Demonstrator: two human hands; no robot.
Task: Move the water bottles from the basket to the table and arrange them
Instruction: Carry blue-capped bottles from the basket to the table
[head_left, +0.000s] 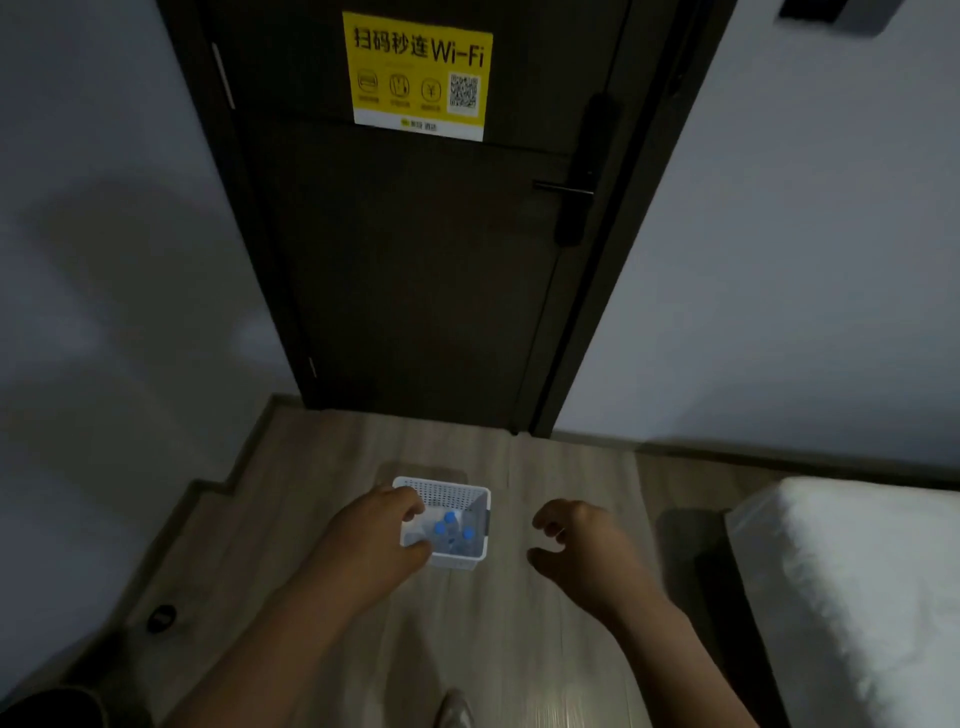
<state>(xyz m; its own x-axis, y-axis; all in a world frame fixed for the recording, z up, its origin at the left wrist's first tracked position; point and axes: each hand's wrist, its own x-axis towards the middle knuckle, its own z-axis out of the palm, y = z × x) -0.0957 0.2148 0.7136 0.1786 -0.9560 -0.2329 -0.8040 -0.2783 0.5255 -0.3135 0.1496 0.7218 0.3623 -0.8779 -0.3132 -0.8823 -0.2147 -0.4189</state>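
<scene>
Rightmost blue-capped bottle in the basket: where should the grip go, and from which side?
Put the grip on the bottle at its neck, just under the cap, coming straight down from above. It seems to stand upright, cap up, and the basket walls and neighbouring bottles close off its sides. The right hand is on that side, holding nothing.

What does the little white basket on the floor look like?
The basket is small, white and rectangular, seemingly plastic, with walls full of tiny holes. It stands upright on the wooden floor before a dark door, open at the top. Inside stand clear water bottles with blue caps; three caps show. The left hand hangs over its left side and hides it; whether it touches the basket cannot be told.
</scene>
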